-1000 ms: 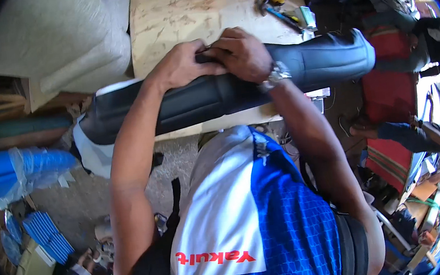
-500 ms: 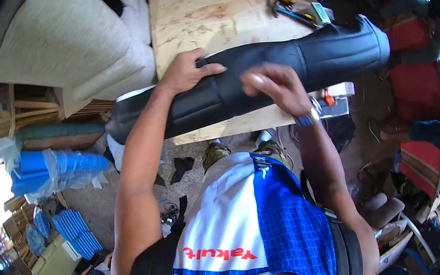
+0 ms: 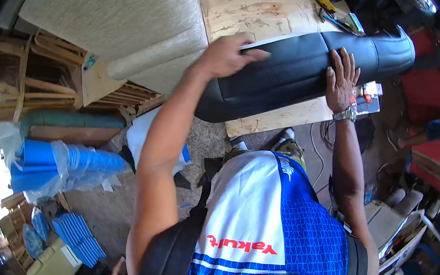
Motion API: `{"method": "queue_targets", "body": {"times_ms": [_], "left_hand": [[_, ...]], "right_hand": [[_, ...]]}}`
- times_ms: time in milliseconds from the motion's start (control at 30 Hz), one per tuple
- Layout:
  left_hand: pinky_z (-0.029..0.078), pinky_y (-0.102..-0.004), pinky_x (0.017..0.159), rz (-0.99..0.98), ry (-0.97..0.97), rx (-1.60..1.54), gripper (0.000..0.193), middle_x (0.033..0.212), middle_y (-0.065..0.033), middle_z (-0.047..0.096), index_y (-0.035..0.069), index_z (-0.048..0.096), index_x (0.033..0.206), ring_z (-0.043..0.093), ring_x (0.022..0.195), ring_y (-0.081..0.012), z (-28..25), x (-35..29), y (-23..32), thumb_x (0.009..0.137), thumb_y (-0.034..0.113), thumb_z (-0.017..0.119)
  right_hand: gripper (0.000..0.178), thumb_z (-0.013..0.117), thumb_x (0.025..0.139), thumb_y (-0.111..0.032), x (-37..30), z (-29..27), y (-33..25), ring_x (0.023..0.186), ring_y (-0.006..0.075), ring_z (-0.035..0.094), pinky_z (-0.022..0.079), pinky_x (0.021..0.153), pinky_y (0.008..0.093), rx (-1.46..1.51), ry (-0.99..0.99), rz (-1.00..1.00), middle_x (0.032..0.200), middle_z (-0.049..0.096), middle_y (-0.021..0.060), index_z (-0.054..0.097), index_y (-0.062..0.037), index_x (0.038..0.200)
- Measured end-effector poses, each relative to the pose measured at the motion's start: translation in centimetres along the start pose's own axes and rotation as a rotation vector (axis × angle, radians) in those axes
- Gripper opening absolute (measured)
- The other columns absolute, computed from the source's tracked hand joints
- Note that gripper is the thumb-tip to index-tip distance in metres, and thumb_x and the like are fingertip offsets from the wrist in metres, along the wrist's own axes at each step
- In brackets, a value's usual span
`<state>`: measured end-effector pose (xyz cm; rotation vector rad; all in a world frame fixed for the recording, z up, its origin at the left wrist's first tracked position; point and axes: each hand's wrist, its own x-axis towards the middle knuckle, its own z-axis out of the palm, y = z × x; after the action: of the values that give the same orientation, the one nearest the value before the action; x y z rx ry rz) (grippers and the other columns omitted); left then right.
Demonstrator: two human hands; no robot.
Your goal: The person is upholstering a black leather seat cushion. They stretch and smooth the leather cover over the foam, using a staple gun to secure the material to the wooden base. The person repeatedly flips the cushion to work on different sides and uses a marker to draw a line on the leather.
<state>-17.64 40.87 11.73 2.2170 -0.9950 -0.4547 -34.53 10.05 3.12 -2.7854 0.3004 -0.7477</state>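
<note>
A plywood worktop (image 3: 249, 9) fills the upper middle, stained and scuffed; a beige upholstered cushion (image 3: 125, 23) leans at its left; wooden frames (image 3: 24, 89) stack beyond; blue plastic-wrapped rolls (image 3: 60, 166) lie on the grey concrete floor (image 3: 103, 210); red chairs (image 3: 427, 97) stand at right; daylight glares from the left edge.

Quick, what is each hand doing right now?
Left hand: open, palm flat on the far edge of the black seat cover.
Right hand: open, fingers spread, pressing flat on it.
</note>
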Motion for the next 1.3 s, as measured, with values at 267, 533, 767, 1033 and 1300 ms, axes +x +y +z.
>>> {"method": "queue_targets", "body": {"times_ms": [267,533,767,1033,1300], "left_hand": [[0.051,-0.0345,0.078,-0.120,-0.025,-0.195,0.060,0.092,-0.0151,0.071,-0.004,0.067,0.093,0.062,0.084,-0.0165,0.0,-3.5,-5.2,0.092,0.055,0.066],[0.050,-0.0311,0.081,-0.216,-0.245,-0.303,0.048,0.092,-0.0066,0.070,-0.004,0.067,0.110,0.060,0.086,-0.0110,-1.3,-3.6,-5.4,0.100,0.043,0.061],[0.046,-0.0252,0.075,-0.003,-0.388,-0.511,0.052,0.093,0.0034,0.061,-0.001,0.065,0.120,0.052,0.084,-0.0081,2.4,-3.7,-3.9,0.095,0.045,0.069],[0.049,-0.0252,0.075,0.046,-0.499,-0.771,0.036,0.092,-0.0003,0.066,-0.001,0.066,0.112,0.057,0.083,-0.0085,5.7,-5.3,-3.3,0.100,0.033,0.065],[0.051,-0.0350,0.091,-0.199,-1.044,-0.977,0.083,0.109,-0.0067,0.069,0.000,0.058,0.124,0.065,0.099,-0.0175,4.7,1.7,-5.3,0.098,0.074,0.029]], "right_hand": [[0.048,0.038,0.104,-0.041,0.0,1.2,-2.9,0.152,0.0306,0.020,0.004,0.119,0.0623,0.025,0.064,0.100,0.160,0.034,0.0040,0.046,-0.0269,0.149],[0.060,0.060,0.095,-0.041,-1.5,1.9,-5.8,0.149,0.0371,0.026,0.015,0.119,0.0586,0.019,0.223,0.264,0.160,0.032,0.0150,0.045,-0.0164,0.148],[0.098,0.040,0.098,-0.066,-7.0,4.7,-7.5,0.151,0.0413,0.013,0.013,0.124,0.0423,0.584,0.532,1.010,0.160,0.016,0.0320,0.012,0.0099,0.154],[0.103,0.043,0.096,-0.067,-9.4,3.3,-21.4,0.151,0.0456,0.009,0.011,0.123,0.0470,0.354,0.410,1.060,0.160,0.009,0.0351,0.009,0.0106,0.154],[0.105,0.059,0.088,-0.065,-8.5,2.5,-26.5,0.150,0.0501,0.005,0.013,0.117,0.0643,0.064,0.275,0.916,0.164,0.004,0.0281,0.012,-0.0030,0.159]]}}
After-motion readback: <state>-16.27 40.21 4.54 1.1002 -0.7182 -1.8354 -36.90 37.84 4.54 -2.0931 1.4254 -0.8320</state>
